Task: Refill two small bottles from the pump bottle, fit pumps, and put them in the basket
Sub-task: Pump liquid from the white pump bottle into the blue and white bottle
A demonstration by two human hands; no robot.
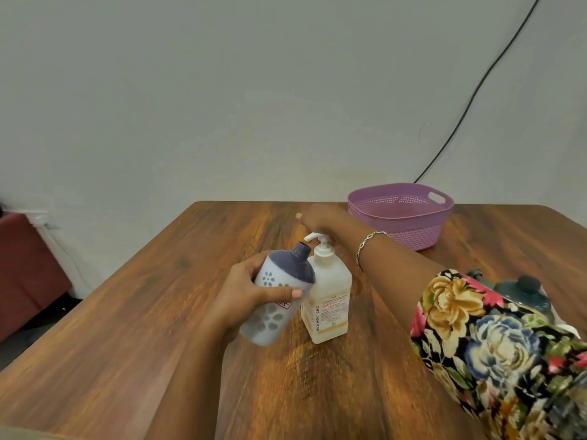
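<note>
Here, left hand (251,293) clasping tilted small bottle (275,296) beside pump bottle (327,300), right hand (320,219) above pump, grip unclear

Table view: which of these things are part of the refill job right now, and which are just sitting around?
In the job:
small bottle, held tilted in the left hand
pump bottle
right hand, above the pump
purple basket

Lying about:
dark green lidded thing behind the sleeve
black cable on the wall

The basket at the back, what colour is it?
The basket is purple, perforated plastic, seen best in the head view.
</note>
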